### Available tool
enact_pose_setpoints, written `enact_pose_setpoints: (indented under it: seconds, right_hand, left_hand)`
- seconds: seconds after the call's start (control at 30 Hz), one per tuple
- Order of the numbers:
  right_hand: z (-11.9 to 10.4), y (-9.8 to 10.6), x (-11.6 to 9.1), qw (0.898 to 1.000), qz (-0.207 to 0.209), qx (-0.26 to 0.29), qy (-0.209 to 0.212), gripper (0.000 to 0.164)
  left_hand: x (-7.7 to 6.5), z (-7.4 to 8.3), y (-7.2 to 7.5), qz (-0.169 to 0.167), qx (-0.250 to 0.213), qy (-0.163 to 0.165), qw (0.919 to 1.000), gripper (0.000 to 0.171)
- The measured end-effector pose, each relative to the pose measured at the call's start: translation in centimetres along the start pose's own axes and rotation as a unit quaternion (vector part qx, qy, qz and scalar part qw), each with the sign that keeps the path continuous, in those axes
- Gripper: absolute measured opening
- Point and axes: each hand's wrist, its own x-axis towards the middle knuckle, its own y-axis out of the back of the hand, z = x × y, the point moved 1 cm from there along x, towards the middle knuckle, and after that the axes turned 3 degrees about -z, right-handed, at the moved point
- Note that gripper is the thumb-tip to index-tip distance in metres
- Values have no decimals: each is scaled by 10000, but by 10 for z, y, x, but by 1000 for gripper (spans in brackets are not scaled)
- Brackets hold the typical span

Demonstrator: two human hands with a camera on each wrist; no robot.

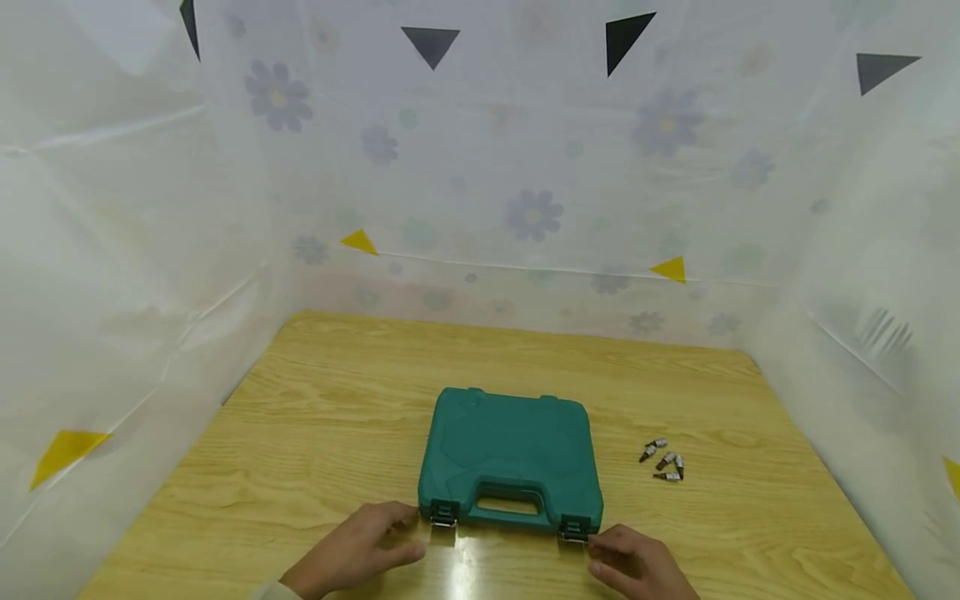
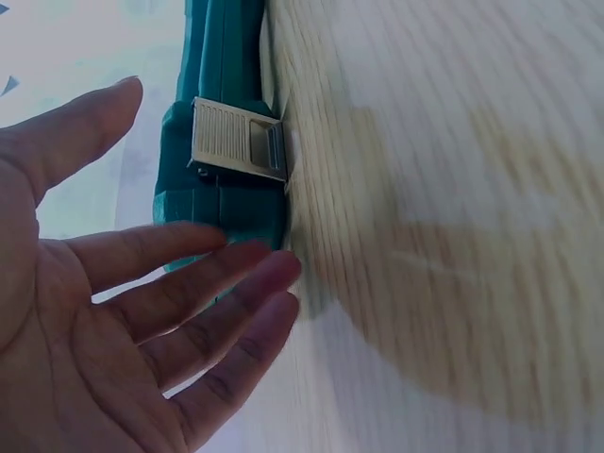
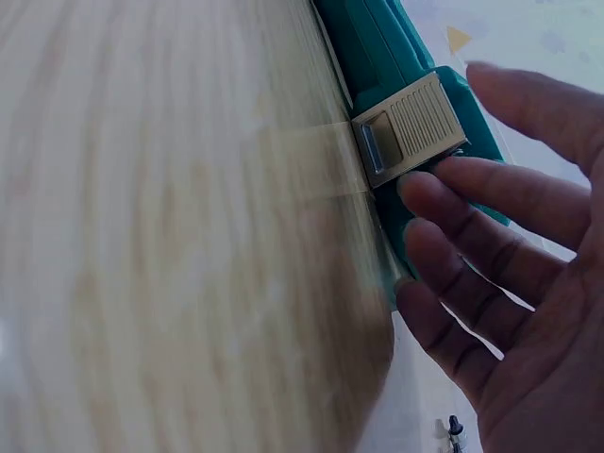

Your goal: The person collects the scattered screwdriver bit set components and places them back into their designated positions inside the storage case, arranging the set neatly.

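A green plastic carrying case (image 1: 517, 437) lies flat on the wooden table, its handle toward me and its lid down. Two metal latches sit on its front edge: the left latch (image 2: 238, 140) and the right latch (image 3: 411, 130). At the front left corner is my left hand (image 1: 358, 546), fingers extended and fingertips at the case's side, thumb held apart. My right hand (image 1: 637, 562) is at the front right corner, with its fingers slightly bent and their tips at the case beside the right latch. Neither hand grips anything.
Several small screwdriver bits (image 1: 666, 460) lie loose on the wooden table (image 1: 337, 400) to the right of the case. Translucent sheeting (image 1: 525, 150) with flower prints and triangle stickers encloses the table at the back and both sides.
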Motion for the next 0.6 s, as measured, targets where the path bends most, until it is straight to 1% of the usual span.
enact_pose_setpoints:
  seconds: [0.17,0.27,0.4,0.5,0.6]
  right_hand:
    - [1,-1,-2,9997,-246,-67,-64,38]
    - [3,-1,-2,9993,-332,-148,-46,39]
    - [6,0,0,9987,-479,-111,-135,37]
    - [8,0,1,9982,-550,-139,-186,37]
    - [8,-1,1,9980,-563,-194,-190,37]
  left_hand:
    - [0,-1,-2,-18,-6,-115,9999,64]
    - [-1,-1,-2,-99,-95,-79,9999,63]
    - [-1,-1,-1,-307,-304,-32,9991,58]
    - [1,-2,-2,-508,-485,-93,9975,56]
    - [2,-3,-4,-716,-718,-176,9947,58]
